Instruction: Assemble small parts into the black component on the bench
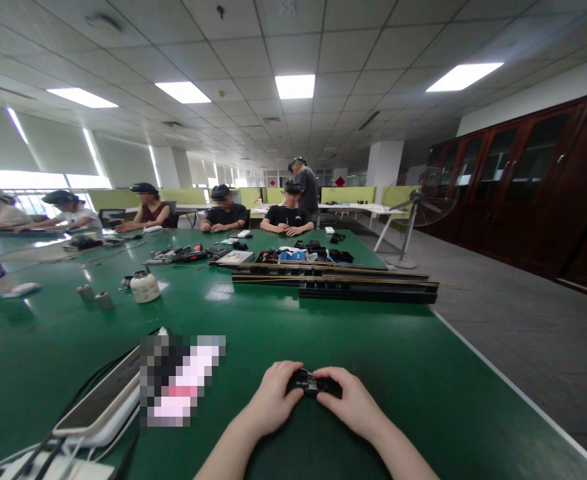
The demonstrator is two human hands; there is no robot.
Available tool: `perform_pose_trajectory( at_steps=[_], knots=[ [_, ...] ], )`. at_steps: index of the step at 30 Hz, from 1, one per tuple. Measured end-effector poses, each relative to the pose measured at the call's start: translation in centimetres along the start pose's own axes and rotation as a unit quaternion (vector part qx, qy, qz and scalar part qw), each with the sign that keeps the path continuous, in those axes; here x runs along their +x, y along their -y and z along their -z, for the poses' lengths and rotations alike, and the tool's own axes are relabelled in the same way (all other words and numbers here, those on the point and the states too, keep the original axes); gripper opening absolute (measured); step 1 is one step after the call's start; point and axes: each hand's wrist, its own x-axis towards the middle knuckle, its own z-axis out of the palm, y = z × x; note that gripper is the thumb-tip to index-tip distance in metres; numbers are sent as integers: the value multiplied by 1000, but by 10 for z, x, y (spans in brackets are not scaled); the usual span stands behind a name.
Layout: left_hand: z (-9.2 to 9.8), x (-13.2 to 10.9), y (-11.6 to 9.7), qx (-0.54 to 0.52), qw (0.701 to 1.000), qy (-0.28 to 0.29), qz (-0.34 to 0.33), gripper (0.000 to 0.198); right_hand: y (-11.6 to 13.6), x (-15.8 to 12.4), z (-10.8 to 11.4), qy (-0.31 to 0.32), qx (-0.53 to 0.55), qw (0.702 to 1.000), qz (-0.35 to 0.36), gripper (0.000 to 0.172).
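Note:
A small black plastic device (pixel 312 383) with a pale, open-looking part in its middle is held low over the green table. My left hand (pixel 276 395) pinches its left end between thumb and fingers. At the other end, my right hand (pixel 346 398) grips it the same way. The fingers hide both ends, and the exact kind of device is too small to make out.
Left of my hands lie a white-cased phone-like device (pixel 104 393) with cables and a blurred-out item (pixel 186 380). A white jar (pixel 144 287) stands farther back. Long black rails (pixel 368 291) with thin rods lie ahead. Several people sit across the green table (pixel 253 333).

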Motion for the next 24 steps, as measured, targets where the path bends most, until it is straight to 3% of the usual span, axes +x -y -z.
perform_pose_trajectory(
  at_steps=[13,24],
  knots=[
    [-3,-1,5,-1,1000,-6,5,48,-1,-1,0,1,-12,1000,-10,32],
    [-2,0,1,-8,1000,-8,12,39,2,-1,0,5,-12,1000,-14,32]
  ],
)
